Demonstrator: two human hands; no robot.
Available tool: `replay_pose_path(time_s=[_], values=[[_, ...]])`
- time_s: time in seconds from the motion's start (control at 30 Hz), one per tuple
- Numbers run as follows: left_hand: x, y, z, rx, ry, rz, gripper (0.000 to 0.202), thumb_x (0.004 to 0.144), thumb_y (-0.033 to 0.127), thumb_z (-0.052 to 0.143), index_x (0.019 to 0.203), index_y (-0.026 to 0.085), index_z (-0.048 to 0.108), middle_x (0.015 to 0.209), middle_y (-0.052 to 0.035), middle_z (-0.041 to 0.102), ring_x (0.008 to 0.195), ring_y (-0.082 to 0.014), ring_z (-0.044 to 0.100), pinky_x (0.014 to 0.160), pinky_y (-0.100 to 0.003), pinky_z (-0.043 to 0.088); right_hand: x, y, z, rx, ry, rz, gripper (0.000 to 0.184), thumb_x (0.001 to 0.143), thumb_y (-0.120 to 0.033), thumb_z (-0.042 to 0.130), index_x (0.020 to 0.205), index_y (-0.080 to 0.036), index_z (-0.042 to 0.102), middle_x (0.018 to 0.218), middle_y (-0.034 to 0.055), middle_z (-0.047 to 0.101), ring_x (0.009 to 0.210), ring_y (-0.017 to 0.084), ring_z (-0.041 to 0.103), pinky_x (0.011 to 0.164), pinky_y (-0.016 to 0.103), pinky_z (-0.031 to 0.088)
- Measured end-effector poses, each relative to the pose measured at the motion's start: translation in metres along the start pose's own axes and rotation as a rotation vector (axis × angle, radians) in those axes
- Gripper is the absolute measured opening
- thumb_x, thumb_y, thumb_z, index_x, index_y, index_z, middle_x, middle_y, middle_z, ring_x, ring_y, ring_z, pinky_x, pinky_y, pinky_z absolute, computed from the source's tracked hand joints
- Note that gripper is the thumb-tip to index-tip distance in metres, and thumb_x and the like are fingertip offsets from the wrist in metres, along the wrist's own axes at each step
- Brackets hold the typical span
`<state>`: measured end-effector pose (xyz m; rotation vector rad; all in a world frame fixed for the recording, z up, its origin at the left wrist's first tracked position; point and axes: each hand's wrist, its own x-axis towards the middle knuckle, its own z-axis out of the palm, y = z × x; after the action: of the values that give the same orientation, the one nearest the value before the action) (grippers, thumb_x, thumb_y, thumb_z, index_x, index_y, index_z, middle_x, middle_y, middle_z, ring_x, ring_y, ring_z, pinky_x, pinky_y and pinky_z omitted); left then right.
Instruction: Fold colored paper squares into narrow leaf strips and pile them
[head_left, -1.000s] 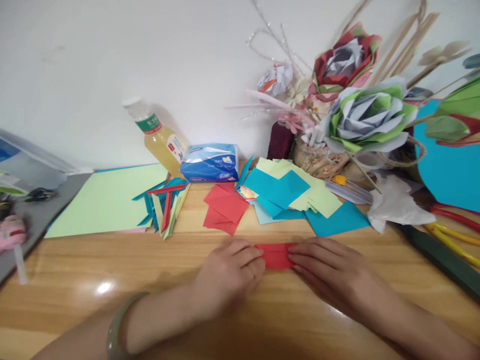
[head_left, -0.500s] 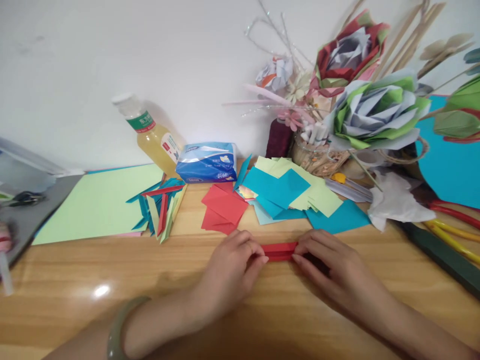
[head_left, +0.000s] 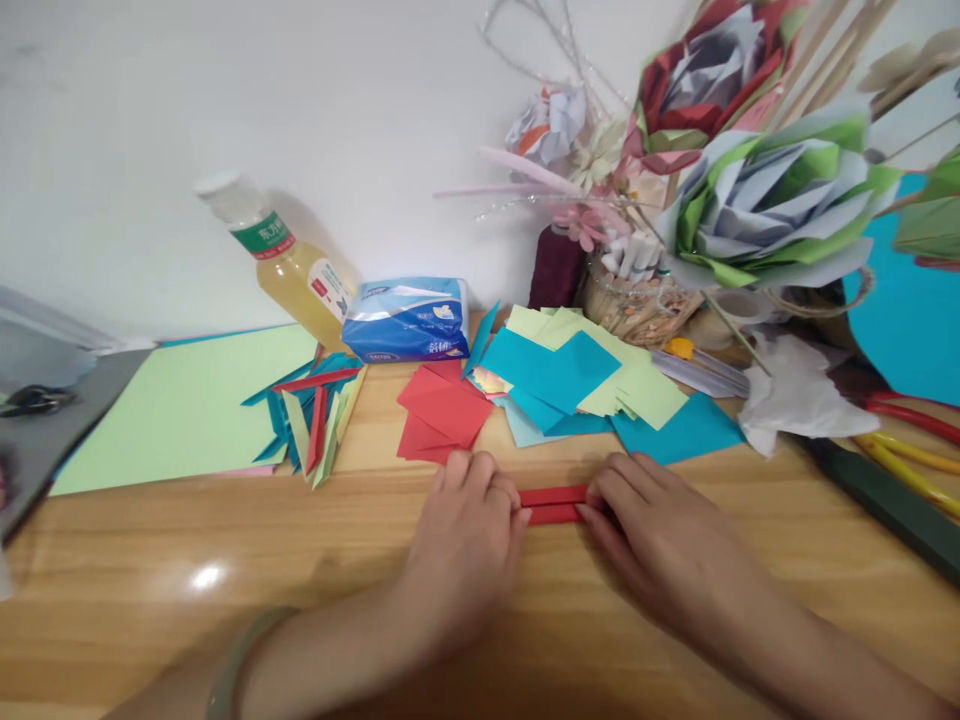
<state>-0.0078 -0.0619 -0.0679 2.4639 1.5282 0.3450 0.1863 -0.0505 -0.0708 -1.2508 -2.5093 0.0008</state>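
A narrow folded strip of red paper (head_left: pixel 553 503) lies on the wooden table, a dark crease line running along its length. My left hand (head_left: pixel 469 535) is closed on its left end, thumb at the lower edge and fingers curled above. At the other end my right hand (head_left: pixel 660 535) pinches the strip the same way, covering that tip. Just beyond my hands are loose red paper pieces (head_left: pixel 442 412) and a pile of blue sheets (head_left: pixel 551 368) and pale green sheets (head_left: pixel 649 390).
Folded paper strips (head_left: pixel 307 405) are heaped at left beside a large light green sheet (head_left: pixel 191 400). A bottle of yellow drink (head_left: pixel 296 285) and a blue tissue pack (head_left: pixel 407 320) stand by the wall. Paper flowers (head_left: pixel 772 200), a crumpled tissue (head_left: pixel 806 395) and a dark green tool (head_left: pixel 885 505) are at right.
The strip's two long sides now lie flatter and closer together along the middle line. Both hands have pressed down a little, still at the ends. The view has shifted slightly.
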Motion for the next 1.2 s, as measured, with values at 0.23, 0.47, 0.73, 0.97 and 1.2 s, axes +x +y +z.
replay_pose_path(time_s=[0.23, 0.47, 0.73, 0.97, 1.2], values=[[0.001, -0.003, 0.001, -0.030, 0.142, 0.011, 0.013, 0.083, 0.015, 0.043, 0.074, 0.014, 0.053, 0.082, -0.0083, 0.050, 0.079, -0.0230, 0.043, 0.069, -0.040, 0.045, -0.002, -0.001, -0.001, -0.018, -0.009, 0.020, 0.022, 0.089, -0.020, 0.038, 0.069, -0.020, 0.048, 0.069, 0.0047, 0.051, 0.063, 0.019, 0.049, 0.058, 0.031, 0.038], [-0.008, -0.009, 0.002, 0.254, 0.280, 0.431, 0.028, 0.089, 0.010, 0.040, 0.102, 0.017, 0.063, 0.102, -0.0036, 0.064, 0.098, -0.0220, 0.048, 0.082, -0.037, 0.039, -0.003, 0.001, 0.002, 0.046, 0.020, 0.070, 0.020, 0.088, -0.022, 0.042, 0.068, -0.020, 0.046, 0.067, 0.0031, 0.051, 0.063, 0.018, 0.049, 0.055, 0.030, 0.037], [-0.019, -0.004, 0.007, 0.421, 0.264, 0.531, 0.033, 0.090, 0.009, 0.034, 0.099, 0.011, 0.066, 0.110, -0.0110, 0.063, 0.110, -0.0232, 0.047, 0.093, -0.040, 0.036, -0.014, 0.003, -0.004, 0.070, 0.186, -0.114, 0.017, 0.087, -0.013, 0.044, 0.097, -0.016, 0.058, 0.085, 0.0065, 0.066, 0.077, 0.020, 0.060, 0.066, 0.033, 0.046], [-0.012, -0.015, 0.007, 0.229, 0.303, 0.441, 0.031, 0.092, 0.011, 0.035, 0.105, 0.013, 0.063, 0.098, -0.0044, 0.068, 0.097, -0.0201, 0.057, 0.093, -0.035, 0.040, -0.011, -0.006, 0.004, 0.069, 0.104, -0.202, 0.032, 0.089, -0.021, 0.047, 0.117, -0.012, 0.058, 0.122, 0.0105, 0.060, 0.114, 0.022, 0.054, 0.093, 0.040, 0.047], [-0.029, -0.011, 0.011, 0.385, 0.295, 0.520, 0.035, 0.091, 0.012, 0.034, 0.118, 0.012, 0.056, 0.113, -0.0162, 0.063, 0.108, -0.0264, 0.057, 0.096, -0.040, 0.038, -0.017, 0.001, 0.005, -0.030, -0.054, -0.293, 0.054, 0.086, -0.035, 0.052, 0.131, -0.006, 0.045, 0.137, 0.0170, 0.042, 0.124, 0.028, 0.043, 0.091, 0.044, 0.048]])
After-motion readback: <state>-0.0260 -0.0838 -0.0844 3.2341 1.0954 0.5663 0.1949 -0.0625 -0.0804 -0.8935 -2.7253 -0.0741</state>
